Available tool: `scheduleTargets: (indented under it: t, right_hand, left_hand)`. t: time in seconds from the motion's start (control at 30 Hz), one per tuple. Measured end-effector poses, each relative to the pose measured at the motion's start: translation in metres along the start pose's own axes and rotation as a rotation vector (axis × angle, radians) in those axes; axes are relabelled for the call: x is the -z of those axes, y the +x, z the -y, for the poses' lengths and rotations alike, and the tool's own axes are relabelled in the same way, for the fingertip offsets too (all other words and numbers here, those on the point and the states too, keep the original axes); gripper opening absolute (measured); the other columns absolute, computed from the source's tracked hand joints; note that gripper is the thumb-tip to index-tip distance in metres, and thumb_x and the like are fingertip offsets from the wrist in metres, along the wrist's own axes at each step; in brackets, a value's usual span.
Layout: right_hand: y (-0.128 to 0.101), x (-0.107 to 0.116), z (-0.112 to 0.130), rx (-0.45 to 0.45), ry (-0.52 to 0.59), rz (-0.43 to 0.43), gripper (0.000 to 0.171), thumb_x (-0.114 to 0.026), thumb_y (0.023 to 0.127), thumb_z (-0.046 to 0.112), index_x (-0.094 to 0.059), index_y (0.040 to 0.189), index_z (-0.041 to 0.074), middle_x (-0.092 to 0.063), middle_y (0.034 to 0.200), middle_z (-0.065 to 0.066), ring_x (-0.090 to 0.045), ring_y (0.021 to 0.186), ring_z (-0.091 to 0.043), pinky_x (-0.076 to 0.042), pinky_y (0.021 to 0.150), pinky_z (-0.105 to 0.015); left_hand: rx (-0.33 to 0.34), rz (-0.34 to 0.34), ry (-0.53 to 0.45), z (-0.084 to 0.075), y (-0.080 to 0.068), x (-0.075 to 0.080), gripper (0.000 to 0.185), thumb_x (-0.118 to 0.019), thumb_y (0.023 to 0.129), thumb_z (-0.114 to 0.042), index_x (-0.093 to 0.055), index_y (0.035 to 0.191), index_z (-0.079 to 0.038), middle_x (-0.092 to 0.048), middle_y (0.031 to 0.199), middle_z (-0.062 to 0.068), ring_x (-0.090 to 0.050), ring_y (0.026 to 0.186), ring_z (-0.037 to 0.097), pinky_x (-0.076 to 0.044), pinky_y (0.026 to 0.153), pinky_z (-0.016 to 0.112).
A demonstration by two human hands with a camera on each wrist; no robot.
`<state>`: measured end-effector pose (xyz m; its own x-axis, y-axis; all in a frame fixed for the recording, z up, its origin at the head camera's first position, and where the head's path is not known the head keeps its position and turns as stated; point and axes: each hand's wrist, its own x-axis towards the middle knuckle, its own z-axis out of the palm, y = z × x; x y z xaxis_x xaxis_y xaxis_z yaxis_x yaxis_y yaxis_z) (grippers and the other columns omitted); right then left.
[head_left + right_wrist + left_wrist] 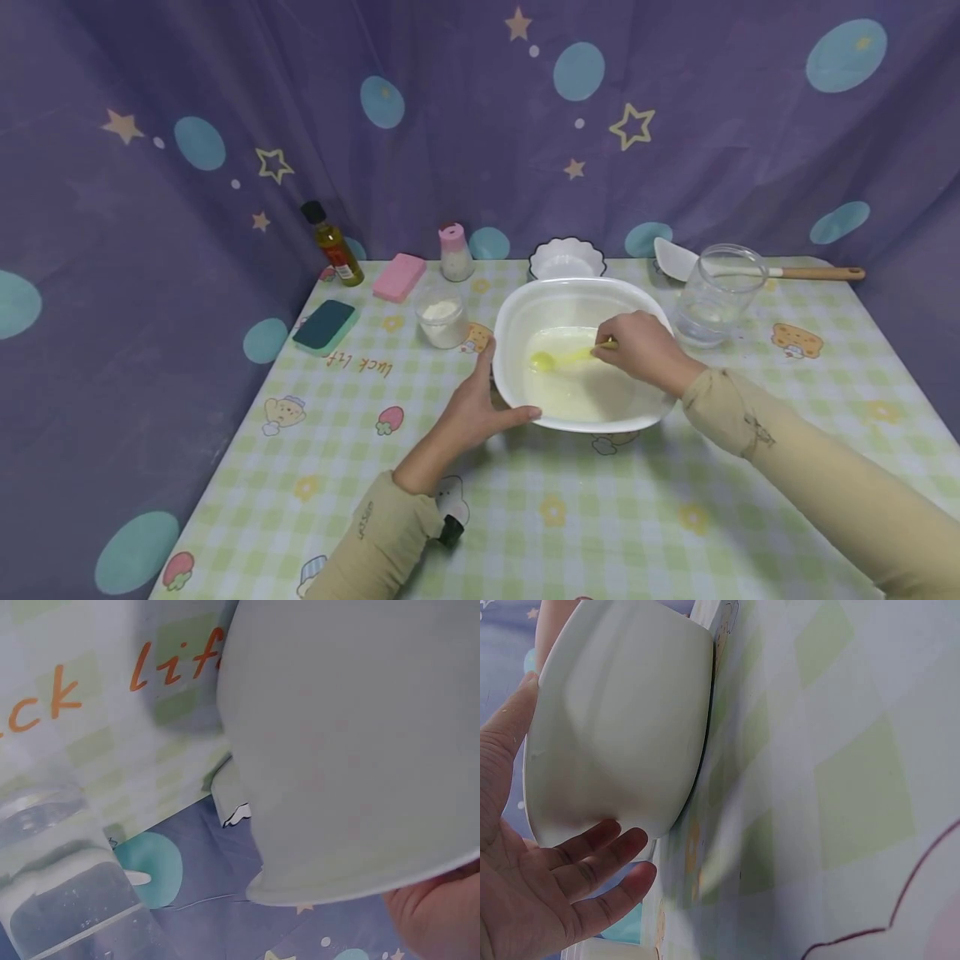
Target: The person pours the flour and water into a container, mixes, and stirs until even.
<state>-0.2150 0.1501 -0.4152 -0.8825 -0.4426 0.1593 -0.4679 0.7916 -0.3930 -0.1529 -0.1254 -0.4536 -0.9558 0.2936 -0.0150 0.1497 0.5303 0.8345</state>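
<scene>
In the head view a white basin (517, 321) stands on the table with pale, cloudy liquid (577, 396) in its bottom. My right hand (641, 350) is over the basin and pinches the handle of a yellow spoon (545, 361), whose bowl end dips into the liquid. My left hand (472, 408) touches the basin's left front side, fingers spread and thumb at the rim. The left wrist view shows those fingers (604, 900) resting against the basin's outer wall (630, 712). In the right wrist view the basin's wall hides the spoon; only part of the right hand (442, 915) shows.
Left of the basin are a cup of white powder (442, 325), a pink-topped shaker (455, 254), a pink sponge (400, 277), a green sponge (326, 327) and an oil bottle (337, 250). A scalloped dish (566, 257), a clear jar (708, 308) and a spatula (817, 273) stand behind and right.
</scene>
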Motion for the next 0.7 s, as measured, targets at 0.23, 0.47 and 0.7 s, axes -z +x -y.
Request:
scheduleTargets:
  t: [0.23, 0.47, 0.7]
  right_hand:
    - [0.006, 0.006, -0.011, -0.066, -0.026, -0.015, 0.012, -0.075, 0.084, 0.015, -0.072, 0.074, 0.009, -0.072, 0.078, -0.006, -0.063, 0.07, -0.028, -0.049, 0.072, -0.048]
    - [-0.003, 0.025, -0.019, -0.134, -0.019, 0.018, 0.01, -0.072, 0.084, 0.014, -0.072, 0.077, 0.007, -0.071, 0.079, -0.008, -0.06, 0.068, -0.025, -0.048, 0.066, -0.043]
    - [-0.015, 0.047, -0.024, -0.121, -0.013, 0.101, 0.011, -0.073, 0.084, 0.013, -0.072, 0.073, 0.01, -0.066, 0.072, -0.002, -0.054, 0.062, -0.017, -0.046, 0.058, -0.035]
  left_hand:
    - [-0.005, 0.0, 0.0, 0.001, 0.0, -0.001, 0.126, -0.085, 0.071, -0.048, 0.002, 0.158, -0.023, -0.029, 0.157, 0.008, -0.037, 0.137, 0.02, -0.029, 0.111, 0.045]
    - [-0.017, 0.005, -0.001, 0.002, 0.001, -0.001, 0.125, -0.085, 0.071, -0.046, 0.002, 0.158, -0.023, -0.034, 0.155, 0.008, -0.04, 0.135, 0.019, -0.031, 0.11, 0.045]
    - [-0.017, 0.005, -0.009, 0.0, 0.0, 0.0, 0.126, -0.086, 0.071, -0.045, 0.002, 0.158, -0.024, -0.03, 0.157, 0.008, -0.037, 0.137, 0.019, -0.03, 0.111, 0.045]
